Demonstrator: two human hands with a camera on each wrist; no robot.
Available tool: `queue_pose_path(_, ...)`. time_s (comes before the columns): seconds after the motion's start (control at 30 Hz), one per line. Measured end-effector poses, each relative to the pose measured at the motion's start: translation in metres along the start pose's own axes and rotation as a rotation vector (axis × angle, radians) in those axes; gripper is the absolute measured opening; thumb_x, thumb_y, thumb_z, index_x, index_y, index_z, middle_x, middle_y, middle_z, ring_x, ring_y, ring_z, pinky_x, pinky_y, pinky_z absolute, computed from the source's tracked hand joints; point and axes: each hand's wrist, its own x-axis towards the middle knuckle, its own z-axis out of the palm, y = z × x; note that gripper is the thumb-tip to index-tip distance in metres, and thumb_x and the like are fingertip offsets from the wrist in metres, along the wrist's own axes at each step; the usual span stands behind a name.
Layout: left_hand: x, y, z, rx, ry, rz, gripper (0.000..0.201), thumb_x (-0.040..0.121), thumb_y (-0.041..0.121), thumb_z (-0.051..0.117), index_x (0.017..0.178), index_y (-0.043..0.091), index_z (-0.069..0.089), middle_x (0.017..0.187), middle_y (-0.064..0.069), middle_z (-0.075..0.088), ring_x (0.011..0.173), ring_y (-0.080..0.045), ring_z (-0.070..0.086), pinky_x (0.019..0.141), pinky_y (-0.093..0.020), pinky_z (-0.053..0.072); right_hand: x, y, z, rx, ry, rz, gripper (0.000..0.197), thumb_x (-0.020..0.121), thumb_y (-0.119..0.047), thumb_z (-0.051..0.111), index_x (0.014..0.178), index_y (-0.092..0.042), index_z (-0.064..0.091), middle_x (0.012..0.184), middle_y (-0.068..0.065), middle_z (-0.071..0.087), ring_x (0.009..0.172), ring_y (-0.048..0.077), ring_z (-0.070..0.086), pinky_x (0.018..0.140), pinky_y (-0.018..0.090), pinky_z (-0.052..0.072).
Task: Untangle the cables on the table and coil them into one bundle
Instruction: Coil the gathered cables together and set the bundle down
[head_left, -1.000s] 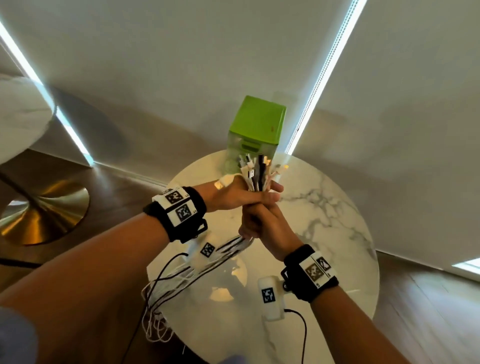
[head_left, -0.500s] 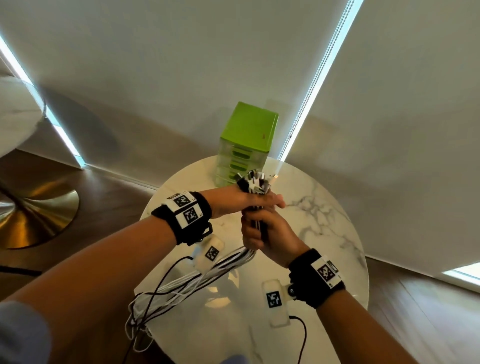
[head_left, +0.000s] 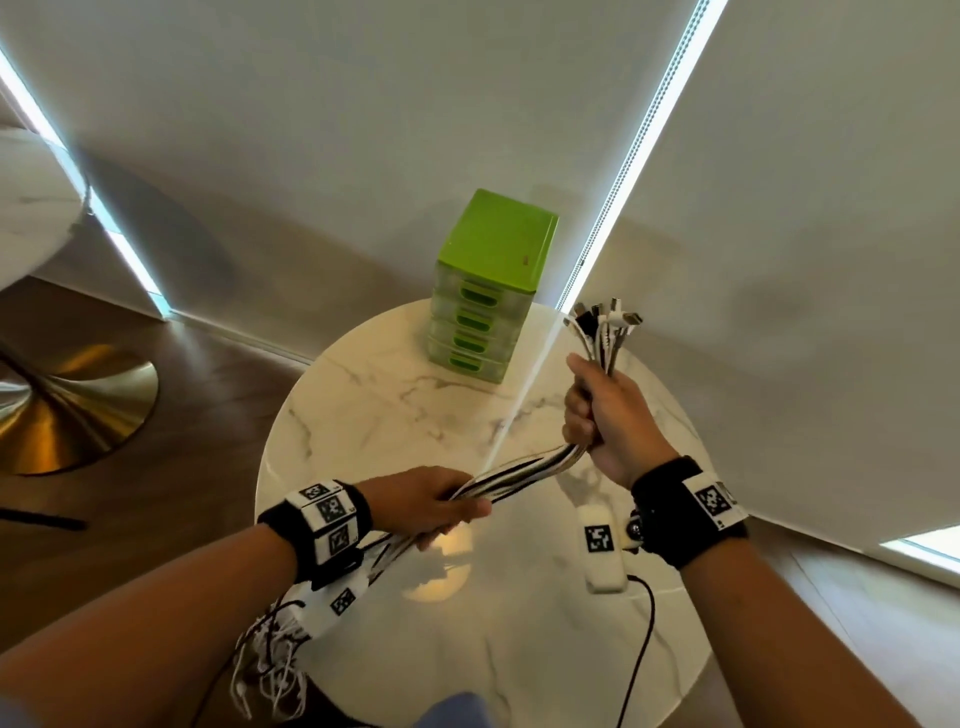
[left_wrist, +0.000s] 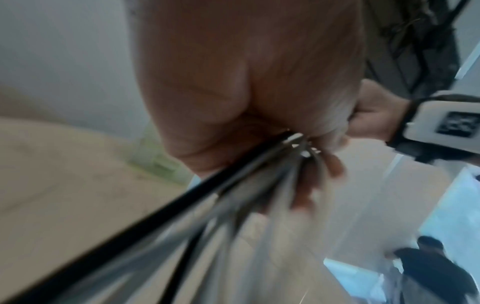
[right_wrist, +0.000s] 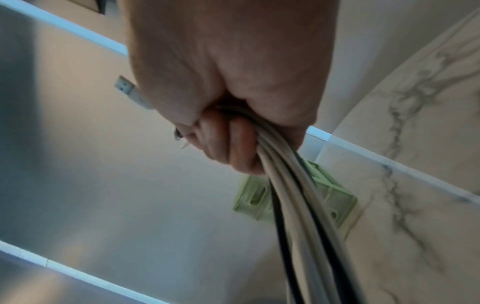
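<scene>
Marble table (head_left: 395, 415), both hands' grip closed round cables (head_left: 524, 465), no legible writing

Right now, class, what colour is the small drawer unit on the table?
The drawer unit is lime green, clearest in the head view.

- Drawer box (head_left: 488, 291) at the far edge of the table (head_left: 363, 415), against the wall.
- Right hand (head_left: 605, 415) above the table's right side, in front and to the right of that box.
- Left hand (head_left: 431, 501) nearer and lower left, over the table's near left part.
- Cables (head_left: 524, 470) stretched between both hands; plug ends (head_left: 605, 322) above the right hand, loose ends (head_left: 270, 670) hanging past the table's near left edge.
</scene>
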Motion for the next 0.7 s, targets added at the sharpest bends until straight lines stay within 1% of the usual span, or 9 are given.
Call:
queue_pose_path(0.1, -0.005, 0.011, -0.006, 0.352, -0.002, 0.014, 0.048, 0.101, 0.063, 0.042, 0.105, 0.018, 0.058, 0.090, -0.005, 0.063, 0.081, -0.022, 0.059, 0.078, -0.033, 0.048, 0.001, -0.002, -0.001, -0.080, -0.042, 0.060, 0.015, 0.101, -0.021, 0.056, 0.096, -0.006, 0.055, 0.073, 0.014, 0.064, 0.051, 0.023, 0.060, 0.041, 0.026, 0.042)
queue_pose_path(0.17, -0.008, 0.014, -0.012, 0.482, -0.025, -0.004, 0.047, 0.100, 0.066, 0.039, 0.104, 0.023, 0.057, 0.088, -0.002, 0.062, 0.084, -0.022, 0.059, 0.080, -0.036, 0.048, 0.002, 0.004, 0.005, -0.159, -0.142, 0.103, 0.031, 0.101, -0.017, 0.054, 0.108, 0.012, 0.061, 0.090, 0.021, 0.074, 0.072, 0.029, 0.073, 0.061, 0.031, 0.061)
queue_pose_path(0.2, -0.010, 0.015, -0.017, 0.536, -0.024, -0.004, 0.044, 0.099, 0.067, 0.038, 0.101, 0.027, 0.056, 0.087, 0.001, 0.061, 0.083, -0.021, 0.059, 0.081, -0.037, 0.050, 0.002, 0.008, 0.008, -0.205, -0.189, 0.119, 0.035, 0.101, -0.016, 0.054, 0.111, 0.017, 0.062, 0.096, 0.022, 0.075, 0.083, 0.031, 0.075, 0.073, 0.034, 0.063)
queue_pose_path(0.3, -0.016, 0.022, -0.032, 0.677, 0.026, 0.026, 0.034, 0.098, 0.067, 0.043, 0.094, 0.034, 0.050, 0.093, 0.002, 0.064, 0.085, -0.019, 0.060, 0.085, -0.043, 0.052, -0.002, 0.023, 0.018, -0.318, -0.318, 0.199, 0.029, 0.101, -0.022, 0.058, 0.113, 0.004, 0.064, 0.106, 0.021, 0.075, 0.101, 0.036, 0.072, 0.090, 0.043, 0.060)
queue_pose_path(0.37, -0.021, 0.027, -0.041, 0.708, 0.062, 0.013, 0.031, 0.098, 0.061, 0.049, 0.098, 0.030, 0.049, 0.095, 0.001, 0.064, 0.086, -0.019, 0.060, 0.083, -0.039, 0.052, -0.004, 0.032, 0.022, -0.339, -0.393, 0.257, 0.024, 0.102, -0.029, 0.059, 0.111, -0.007, 0.061, 0.111, 0.023, 0.073, 0.098, 0.038, 0.072, 0.080, 0.043, 0.062)
queue_pose_path(0.47, -0.027, 0.029, -0.049, 0.614, 0.138, 0.030, 0.044, 0.095, 0.059, 0.058, 0.119, 0.026, 0.039, 0.089, 0.002, 0.065, 0.079, -0.016, 0.060, 0.072, -0.030, 0.046, -0.005, 0.044, 0.022, -0.359, -0.448, 0.269, 0.032, 0.104, -0.038, 0.053, 0.093, -0.008, 0.053, 0.107, 0.025, 0.074, 0.077, 0.032, 0.073, 0.065, 0.033, 0.059)
queue_pose_path(0.57, -0.036, 0.018, -0.052, 0.579, 0.220, 0.160, 0.056, 0.097, 0.053, 0.059, 0.142, 0.031, 0.035, 0.091, 0.005, 0.064, 0.078, -0.011, 0.059, 0.070, -0.018, 0.041, -0.005, 0.045, 0.016, -0.258, -0.367, 0.278, 0.033, 0.104, -0.038, 0.052, 0.092, -0.007, 0.051, 0.101, 0.031, 0.072, 0.068, 0.030, 0.074, 0.062, 0.033, 0.061)
queue_pose_path(0.63, -0.040, 0.008, -0.052, 0.613, 0.262, 0.278, 0.049, 0.100, 0.051, 0.054, 0.145, 0.034, 0.044, 0.107, 0.004, 0.065, 0.088, -0.011, 0.060, 0.079, -0.017, 0.043, -0.002, 0.041, 0.010, -0.179, -0.301, 0.277, 0.032, 0.104, -0.034, 0.053, 0.094, -0.004, 0.053, 0.097, 0.032, 0.073, 0.069, 0.032, 0.075, 0.062, 0.034, 0.063)
queue_pose_path(0.7, -0.041, 0.003, -0.050, 0.632, 0.289, 0.350, 0.046, 0.101, 0.055, 0.048, 0.143, 0.036, 0.051, 0.107, 0.005, 0.062, 0.085, -0.008, 0.057, 0.078, -0.012, 0.042, 0.001, 0.036, 0.004, -0.161, -0.263, 0.265, 0.032, 0.105, -0.032, 0.051, 0.093, -0.003, 0.055, 0.090, 0.029, 0.074, 0.067, 0.031, 0.075, 0.062, 0.035, 0.064)
